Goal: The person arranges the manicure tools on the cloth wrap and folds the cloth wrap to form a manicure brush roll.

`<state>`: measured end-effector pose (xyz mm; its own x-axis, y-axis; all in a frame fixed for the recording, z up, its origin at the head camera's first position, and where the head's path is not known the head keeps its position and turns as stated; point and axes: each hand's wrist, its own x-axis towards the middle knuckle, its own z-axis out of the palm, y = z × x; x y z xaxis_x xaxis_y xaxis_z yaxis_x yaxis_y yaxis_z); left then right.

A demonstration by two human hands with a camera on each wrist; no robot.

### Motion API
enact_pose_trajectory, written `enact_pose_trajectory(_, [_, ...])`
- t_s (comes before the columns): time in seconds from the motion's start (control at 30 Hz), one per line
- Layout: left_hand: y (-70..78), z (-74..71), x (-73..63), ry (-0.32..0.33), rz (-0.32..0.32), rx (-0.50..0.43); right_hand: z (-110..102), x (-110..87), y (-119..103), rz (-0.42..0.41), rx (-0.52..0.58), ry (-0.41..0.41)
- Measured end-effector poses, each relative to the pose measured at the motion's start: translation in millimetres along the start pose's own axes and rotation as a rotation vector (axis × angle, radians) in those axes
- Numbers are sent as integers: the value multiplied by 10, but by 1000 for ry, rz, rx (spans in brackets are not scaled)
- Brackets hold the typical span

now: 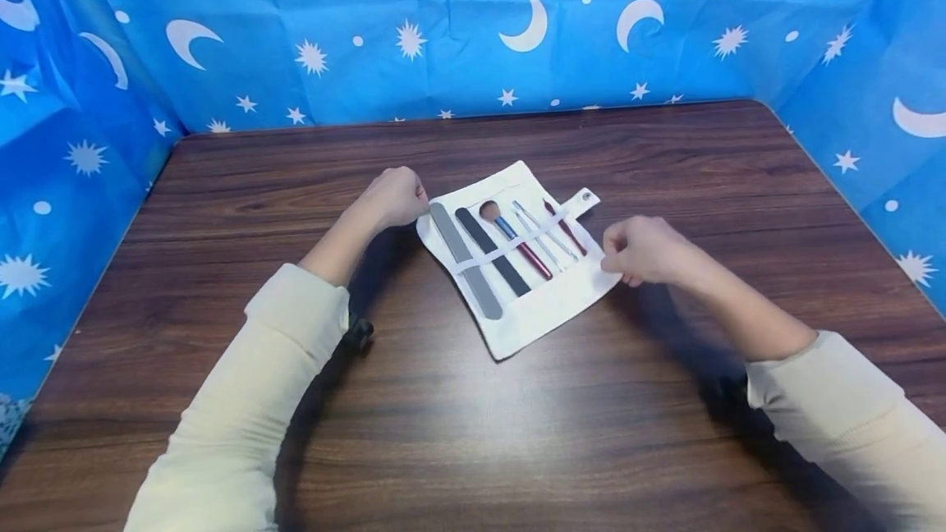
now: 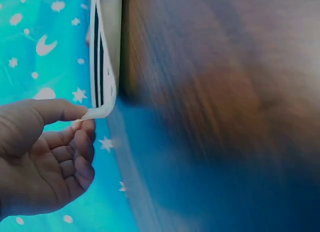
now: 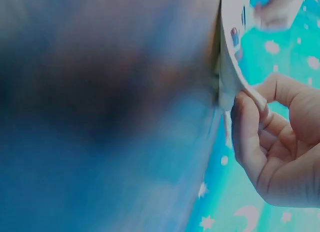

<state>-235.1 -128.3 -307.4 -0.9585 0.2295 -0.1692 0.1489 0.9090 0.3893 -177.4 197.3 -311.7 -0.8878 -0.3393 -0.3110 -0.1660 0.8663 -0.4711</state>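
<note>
White and soft-looking, the unfolded case (image 1: 550,310) spreads over the middle of the counter (image 1: 443,433) in my head feed. I see the left hand (image 1: 395,197) pinching its left corner and the right hand (image 1: 645,249) pinching its right corner, each between thumb and finger; my left wrist view shows the left corner bending away from the rest. I cannot tell whether the case's middle touches the wood. One strap (image 1: 505,249) crosses the tools inside. From left to right I make out a grey file (image 1: 478,286), a black file (image 1: 507,271), a brush (image 1: 506,227) with bristles toward the far side, slim silvery tools (image 1: 559,244) and a dark red tool (image 1: 575,238). Its tab (image 1: 579,204) with a metal snap sticks out at far right. Starry blue curtain (image 1: 458,6) hangs behind, left and right.
</note>
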Motion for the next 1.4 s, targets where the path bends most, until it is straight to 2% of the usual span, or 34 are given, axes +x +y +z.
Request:
enact_pose_trajectory(0.2, [74,-19,-284,-191,68,155,-188,278,92,44,-1,163])
enact_pose_trajectory(0.27, [123,5,-372,-250,61,186,-204,384,97,39,14,229])
enact_pose_trajectory(0.33, [186,45,-466,-278,33,202,-213,489,95,24,21,291])
enact_pose_trajectory(0.47, [332,148,-668,-296,-11,234,-251,681,53,23,46,338])
enact_pose_trajectory(0.53, [403,189,-764,-295,-7,256,-272,765,23,38,48,340])
enact_pose_trajectory(0.67, [507,270,-946,-274,36,300,-270,889,-51,74,59,315])
enact_pose_trajectory(0.83, [547,366,-1130,-271,99,310,-220,952,-106,91,50,273])
enact_pose_trajectory(1.0, [539,407,-1177,-239,125,300,-264,858,-100,76,10,244])
enact_pose_trajectory(1.13, [526,410,-1168,-212,123,279,-365,632,-93,29,-7,227])
enact_pose_trajectory(1.23, [518,412,-1177,-160,135,261,-428,401,-108,-46,-33,213])
enact_pose_trajectory(1.33, [525,422,-1205,-98,171,276,-419,167,-125,-149,-75,158])
enact_pose_trajectory(1.4, [535,444,-1221,-80,204,295,-357,29,-120,-220,-122,112])
